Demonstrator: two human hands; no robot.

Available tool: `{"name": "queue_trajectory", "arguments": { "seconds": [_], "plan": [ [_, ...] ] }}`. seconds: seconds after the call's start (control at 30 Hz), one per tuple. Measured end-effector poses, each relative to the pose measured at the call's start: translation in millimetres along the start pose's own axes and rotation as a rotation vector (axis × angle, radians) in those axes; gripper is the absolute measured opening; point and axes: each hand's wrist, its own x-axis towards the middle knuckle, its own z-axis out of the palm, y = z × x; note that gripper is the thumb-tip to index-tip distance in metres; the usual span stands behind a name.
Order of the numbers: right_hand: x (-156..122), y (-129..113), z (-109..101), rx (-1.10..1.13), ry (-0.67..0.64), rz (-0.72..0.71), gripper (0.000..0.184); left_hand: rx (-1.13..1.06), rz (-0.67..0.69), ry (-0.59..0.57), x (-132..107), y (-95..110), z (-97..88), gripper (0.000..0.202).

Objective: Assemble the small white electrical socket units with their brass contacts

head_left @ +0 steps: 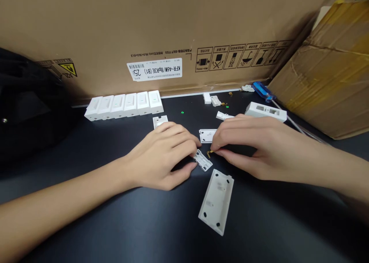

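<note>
Left hand [167,155]: pinches the small white piece [204,162]; steady, not hard, seems best.
Small white piece: just left of the brass strip [208,154], recesses up; best kept level.
Brass strip: slim, so a light hold should avoid bending.
Right hand [256,148]: thumb and fingertips grasp the strip.

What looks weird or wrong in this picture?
The big cardboard box at the back: its label and symbols are upside down, so it seems to be standing on its head. Two tiny green bits also lie loose on the black table, apart from the tidy row of white cases.
</note>
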Motion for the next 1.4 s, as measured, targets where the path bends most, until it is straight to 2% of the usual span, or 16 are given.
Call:
{"name": "queue_trajectory", "arguments": {
  "seconds": [0.33,0.7,0.93,1.13,1.4],
  "plan": [
    [3,-5,5,0.079,-0.008,0.003,0.018,0.031,0.039,0.042,-1,-3,4.1,0.019],
    [1,-6,14,0.049,-0.023,-0.007,0.019,0.046,0.125,-0.014,1,-3,2.4,0.016],
    [1,-5,14,0.016,-0.002,-0.048,0.021,0.058,0.151,0.004,1,-4,2.7,0.016],
    [0,-6,15,-0.017,0.018,-0.024,0.019,0.047,0.144,0.006,2,-3,3.9,0.017],
    [-2,-1,8,-0.005,-0.084,-0.051,0.027,0.040,0.134,-0.011,2,-3,1.9,0.018]
  ]
}}
